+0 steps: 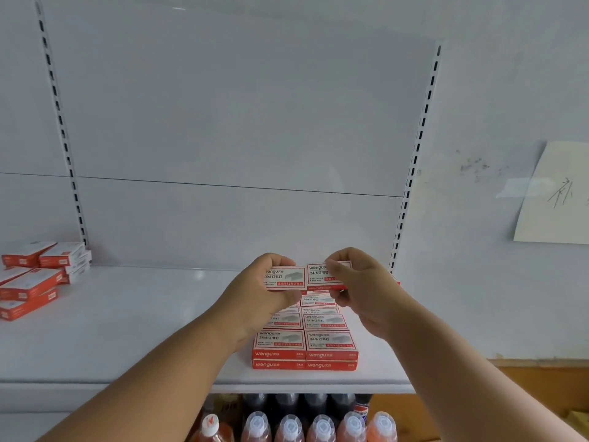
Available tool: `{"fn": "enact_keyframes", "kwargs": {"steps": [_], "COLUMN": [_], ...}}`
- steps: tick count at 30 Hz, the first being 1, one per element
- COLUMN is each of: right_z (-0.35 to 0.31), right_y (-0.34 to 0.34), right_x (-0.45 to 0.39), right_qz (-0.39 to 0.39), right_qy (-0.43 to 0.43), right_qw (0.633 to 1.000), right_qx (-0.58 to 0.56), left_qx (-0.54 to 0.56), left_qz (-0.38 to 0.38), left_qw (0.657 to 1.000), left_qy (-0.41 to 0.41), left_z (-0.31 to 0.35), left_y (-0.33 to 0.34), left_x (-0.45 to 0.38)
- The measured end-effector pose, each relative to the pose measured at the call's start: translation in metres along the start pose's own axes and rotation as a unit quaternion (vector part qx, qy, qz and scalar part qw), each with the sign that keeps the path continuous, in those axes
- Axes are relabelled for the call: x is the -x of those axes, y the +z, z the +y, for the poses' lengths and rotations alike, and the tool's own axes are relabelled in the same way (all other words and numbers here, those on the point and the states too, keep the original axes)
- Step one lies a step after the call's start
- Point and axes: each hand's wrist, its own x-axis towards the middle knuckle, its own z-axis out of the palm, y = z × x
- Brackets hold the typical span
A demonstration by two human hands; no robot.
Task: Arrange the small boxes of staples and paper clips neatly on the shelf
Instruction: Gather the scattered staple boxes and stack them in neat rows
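Staple boxes: two in hand, one each. My left hand [255,291] pinches a red-and-white box [284,278], thumb under the near edge, fingers curled over the far edge. My right hand [360,282] grips its twin [322,275] the same way. The two boxes sit side by side, inner edges touching or very nearly, held just above the back of the neat block [306,342] at the middle of the shelf [143,330].

The block: two columns running from 6 o'clock back toward 12, front row two boxes deep in height. Whether my pair already rests on the rear row I cannot tell; my fingers hide the contact.

Step in hand, as I read it: seating this pair at the 12 o'clock end of the block.

Next move calls for lowering both level, edges square with the columns, then letting go without nudging the rows.

Loose pile [35,275] at 9 o'clock, far left, boxes skewed and overlapping: not yet sorted. Bottles [322,425] stand below the shelf at 6 o'clock.
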Motion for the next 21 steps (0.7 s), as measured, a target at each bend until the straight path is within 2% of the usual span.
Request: {"fn": "enact_keyframes", "kwargs": {"steps": [4, 7, 11, 14, 17, 21], "right_z": [0.008, 0.013, 0.023, 0.032, 0.033, 0.028], "right_y": [-0.011, -0.015, -0.008, -0.003, 0.002, 0.003], "right_x": [-0.013, -0.023, -0.032, -0.035, -0.035, -0.034], "right_qz": [-0.030, -0.012, 0.026, 0.015, -0.031, -0.037], "right_qy": [0.005, 0.014, 0.021, 0.019, 0.031, 0.007], "right_qw": [0.998, 0.996, 0.986, 0.968, 0.941, 0.924], "right_qx": [0.060, 0.089, 0.164, 0.251, 0.334, 0.379], "left_qx": [-0.048, -0.092, -0.090, -0.105, -0.168, -0.259], "left_qz": [0.013, 0.017, -0.030, -0.047, -0.037, -0.032], "left_qw": [0.999, 0.995, 0.991, 0.986, 0.979, 0.963], "left_qy": [-0.009, -0.032, -0.093, -0.118, -0.109, -0.068], "left_z": [-0.002, -0.008, -0.022, -0.030, -0.033, -0.034], "left_y": [0.004, 0.003, -0.002, -0.001, 0.003, 0.006], "left_x": [-0.010, -0.019, -0.030, -0.035, -0.042, -0.044]}}
